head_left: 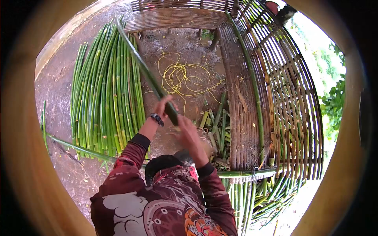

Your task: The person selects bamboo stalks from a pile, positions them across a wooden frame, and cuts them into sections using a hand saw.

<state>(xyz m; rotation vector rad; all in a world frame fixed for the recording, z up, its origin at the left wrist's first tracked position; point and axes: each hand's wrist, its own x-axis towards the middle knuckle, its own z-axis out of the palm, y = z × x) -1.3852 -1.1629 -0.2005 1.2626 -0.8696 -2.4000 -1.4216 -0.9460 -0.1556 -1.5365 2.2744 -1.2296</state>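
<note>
A long green bamboo pole [146,74] slants from the upper left down to my hands. My left hand [167,108], with a dark watch at the wrist, is wrapped round it close to its lower end. Right at that end is my right hand [189,133], its fingers against the pole's side and its thumb blurred by motion; the grip is partly hidden. To the left lies a broad pile of green bamboo poles [106,90] on the ground. Another bamboo pole [80,148] lies crosswise at lower left, running behind my left sleeve.
A tangled yellow cord [179,76] lies on wet brown ground [153,43]. Short bamboo offcuts [217,131] are heaped right of my hands. Beyond them stands a slatted bamboo bench [245,118] with a slatted backrest [293,90]. More bamboo [271,196] lies at lower right.
</note>
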